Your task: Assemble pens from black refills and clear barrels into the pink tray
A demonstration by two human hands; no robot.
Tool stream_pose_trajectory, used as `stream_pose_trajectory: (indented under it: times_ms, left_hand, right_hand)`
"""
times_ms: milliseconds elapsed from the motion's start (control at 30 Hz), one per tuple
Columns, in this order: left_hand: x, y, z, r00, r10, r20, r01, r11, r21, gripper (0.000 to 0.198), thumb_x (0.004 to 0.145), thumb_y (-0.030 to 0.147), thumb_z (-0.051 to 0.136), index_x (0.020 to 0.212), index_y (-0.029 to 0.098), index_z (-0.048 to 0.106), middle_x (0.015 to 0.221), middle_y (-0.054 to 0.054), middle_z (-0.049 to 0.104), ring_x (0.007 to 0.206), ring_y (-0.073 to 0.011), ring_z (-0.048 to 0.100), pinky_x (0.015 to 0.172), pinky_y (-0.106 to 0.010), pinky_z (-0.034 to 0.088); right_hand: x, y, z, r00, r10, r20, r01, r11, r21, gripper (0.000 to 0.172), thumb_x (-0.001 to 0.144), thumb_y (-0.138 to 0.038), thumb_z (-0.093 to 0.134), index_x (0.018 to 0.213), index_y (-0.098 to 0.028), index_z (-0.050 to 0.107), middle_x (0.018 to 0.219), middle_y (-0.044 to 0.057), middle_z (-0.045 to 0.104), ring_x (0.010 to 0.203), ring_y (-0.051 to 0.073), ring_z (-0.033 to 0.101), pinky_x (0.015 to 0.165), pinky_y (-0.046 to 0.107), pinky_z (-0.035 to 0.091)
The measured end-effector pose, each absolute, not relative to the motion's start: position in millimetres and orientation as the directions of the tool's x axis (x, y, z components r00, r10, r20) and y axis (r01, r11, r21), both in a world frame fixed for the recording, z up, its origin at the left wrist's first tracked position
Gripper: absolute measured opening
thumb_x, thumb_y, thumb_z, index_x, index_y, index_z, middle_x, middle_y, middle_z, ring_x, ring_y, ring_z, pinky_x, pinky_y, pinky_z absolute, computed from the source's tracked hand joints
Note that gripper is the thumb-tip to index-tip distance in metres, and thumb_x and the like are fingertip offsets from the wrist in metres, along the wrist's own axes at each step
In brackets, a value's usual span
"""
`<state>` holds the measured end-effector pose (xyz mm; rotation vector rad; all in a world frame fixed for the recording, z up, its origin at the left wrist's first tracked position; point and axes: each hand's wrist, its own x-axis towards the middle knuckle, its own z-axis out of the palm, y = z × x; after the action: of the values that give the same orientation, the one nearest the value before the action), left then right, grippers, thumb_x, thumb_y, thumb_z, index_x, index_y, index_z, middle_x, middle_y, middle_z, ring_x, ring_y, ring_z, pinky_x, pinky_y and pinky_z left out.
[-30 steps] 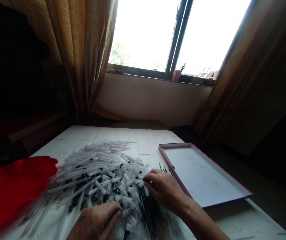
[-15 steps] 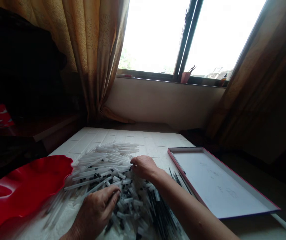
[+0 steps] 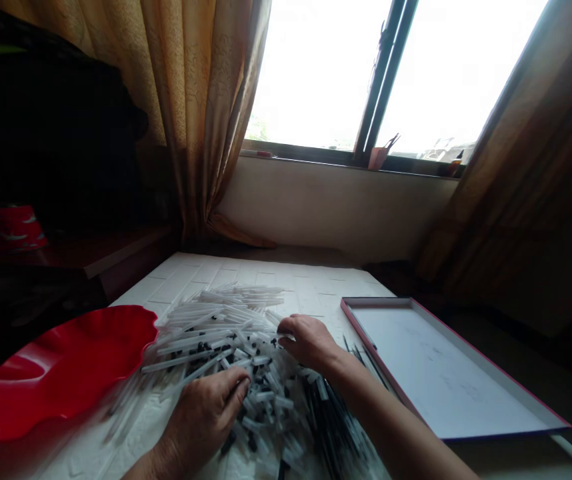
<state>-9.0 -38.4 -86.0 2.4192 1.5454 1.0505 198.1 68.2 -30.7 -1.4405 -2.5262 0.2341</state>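
My left hand (image 3: 201, 410) is closed at the near side of a pile of small pen parts, thumb and forefinger pressed together. Whatever they pinch is hidden. Across the pile, my right hand (image 3: 309, 340) has its fingers curled and closed at the right edge; I cannot make out what is in them. Long clear plastic pen barrels (image 3: 206, 313) lie heaped at the back and left. Short translucent pieces like pen caps (image 3: 271, 400), mixed with small black parts, spread between and below the hands. Thin dark rods like pen refills (image 3: 333, 427) lie under my right forearm.
A red scalloped bowl (image 3: 66, 360) is at the left. To the right stands a shallow white tray (image 3: 416, 367) with a red rim. The white table (image 3: 306, 280) has a brick pattern. A dark side table (image 3: 111, 250) holds a red tin (image 3: 9, 227).
The whole scene has shifted slightly right in the picture. My right hand has drawn a little to the right relative to the pile; my left hand keeps its pinch in about the same place.
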Motion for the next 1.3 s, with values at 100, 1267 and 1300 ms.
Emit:
stream_pose_trajectory:
  times_ms: [100, 1267, 1300]
  left_hand:
    - [-7.6, -39.0, -88.0, 0.258, 0.815, 0.519, 0.769, -0.498, 0.4, 0.022, 0.097, 0.024, 0.045, 0.089, 0.025, 0.065, 0.074, 0.003, 0.076, 0.067, -0.0171, 0.076, 0.059, -0.022, 0.051]
    - [25.1, -57.8, -79.2, 0.0, 0.998, 0.061, -0.13, -0.06, 0.99, 0.051, 0.087, 0.07, 0.057, 0.086, 0.019, 0.064, 0.069, 0.0, 0.066, 0.056, -0.0143, 0.064, 0.05, -0.023, 0.052]
    - [22.8, -56.7, -80.3, -0.002, 0.999, 0.052, -0.118, -0.051, 0.992, 0.05, 0.089, 0.069, 0.054, 0.086, 0.02, 0.062, 0.061, 0.003, 0.06, 0.05, -0.0127, 0.06, 0.047, -0.022, 0.05]
  right_hand:
    - [213.0, 54.2, -31.1, -0.443, 0.873, 0.204, 0.82, 0.486, -0.301, 0.016, 0.087, -0.022, 0.064, 0.097, -0.022, 0.077, 0.095, 0.008, 0.076, 0.089, 0.023, 0.069, 0.076, 0.03, 0.047]
    - [280.2, -32.9, -57.0, -0.334, 0.843, 0.422, 0.371, 0.529, -0.763, 0.02, 0.091, -0.029, 0.06, 0.083, -0.019, 0.076, 0.075, 0.004, 0.075, 0.068, 0.017, 0.069, 0.065, 0.025, 0.051]
    - [285.9, -34.0, -53.7, -0.362, 0.843, 0.398, 0.396, 0.526, -0.753, 0.016, 0.089, -0.026, 0.062, 0.082, -0.02, 0.075, 0.074, 0.003, 0.074, 0.068, 0.016, 0.068, 0.064, 0.024, 0.05]
